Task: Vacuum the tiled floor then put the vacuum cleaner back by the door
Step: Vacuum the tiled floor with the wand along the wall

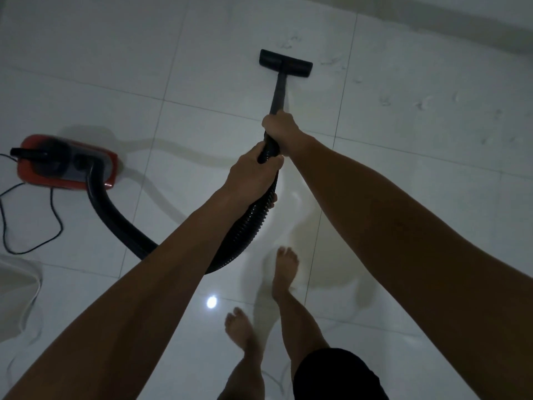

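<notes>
A red and black canister vacuum cleaner (67,161) sits on the white tiled floor (403,168) at the left. Its ribbed black hose (115,217) curves from the canister under my left arm up to my hands. My left hand (253,174) grips the hose end. My right hand (281,127) grips the black wand (279,93) just above it. The wand runs forward to the flat black floor head (285,62), which rests on the tiles ahead of me. Dust smudges (421,103) mark the tiles to the right of the head.
A thin black power cord (54,215) loops over the floor beside the canister. A pale object (17,280) juts in at the left edge. My bare feet (284,269) stand on the tiles below the hands. A wall base (461,27) runs along the top right.
</notes>
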